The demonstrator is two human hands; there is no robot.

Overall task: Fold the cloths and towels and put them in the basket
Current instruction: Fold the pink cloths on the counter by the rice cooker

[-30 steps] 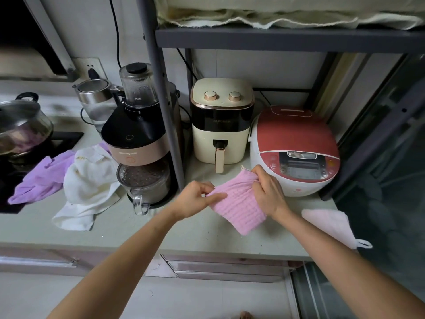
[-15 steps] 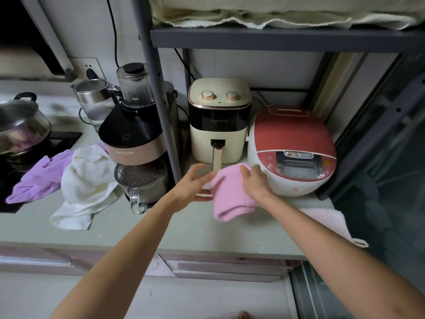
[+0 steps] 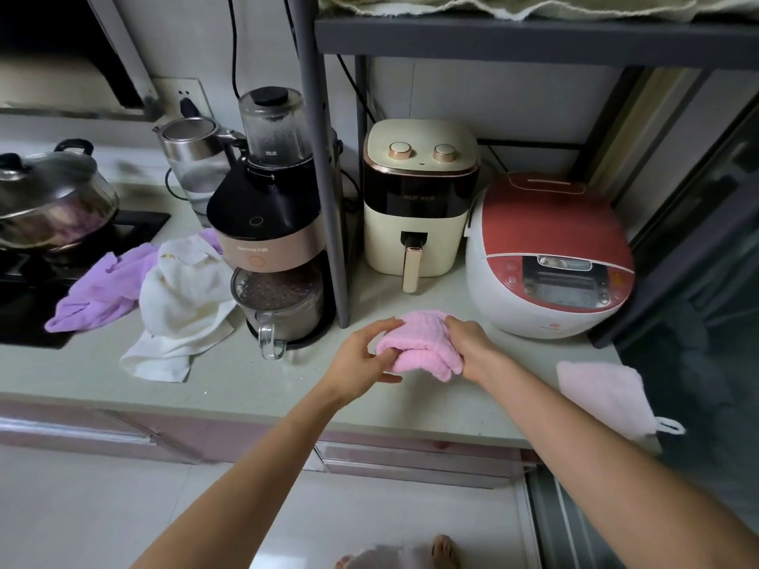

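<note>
Counter: both hands grasp folded pink cloth, long axis left-right.

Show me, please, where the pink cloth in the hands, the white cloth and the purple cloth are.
pink cloth [image 3: 419, 349]: head view, on its ribbed middle between the hands.
white cloth [image 3: 180, 305]: head view, on its crumpled middle, beside the blender.
purple cloth [image 3: 98, 291]: head view, on its middle, beside the stove.

Ribbed pink cloth, glossy plastic rice cooker, shiny metal pot, matt countertop.
</note>
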